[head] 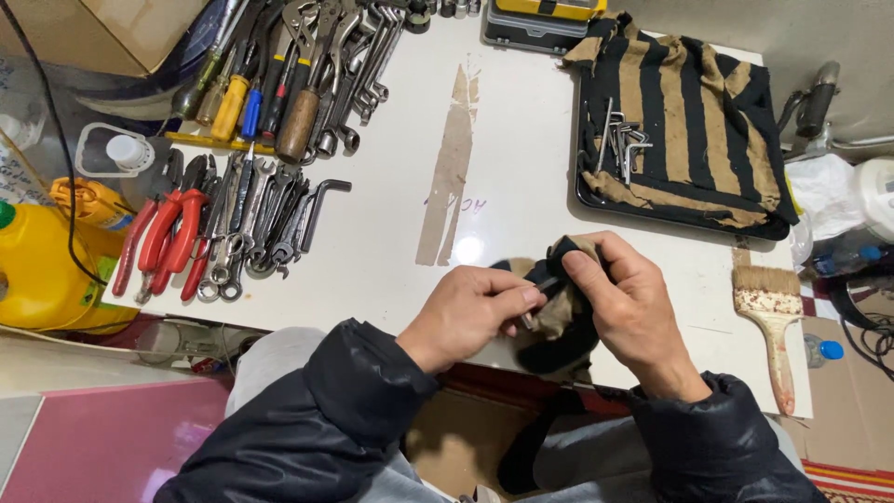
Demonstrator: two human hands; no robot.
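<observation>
Both forearms in dark puffy jacket sleeves come in from 6 o'clock and meet at the near edge of the white table. Left hand lies knuckles up, fingers curled narrow, thumb and forefinger pinching a small dark metal tool; its exact kind cannot be told, since most of it is covered. Right hand sits just at 3 o'clock of the left, fingers folded over a black and tan rag, thumb pressed on the cloth where the tool's end goes in. The rag bunches between the two hands and hangs over the table edge toward 6 o'clock. At 1 o'clock, well apart from the hands, a black tray holds a striped black and tan cloth with a cluster of hex keys lying on it. At 10 o'clock, a row of wrenches beside red-handled pliers; at 11 o'clock, screwdrivers and further spanners. A paintbrush with pale bristles lies at 3 o'clock on the table's right edge. A yellow jug stands off the table at 9 o'clock. A brownish worn streak runs up the tabletop at 12 o'clock.
</observation>
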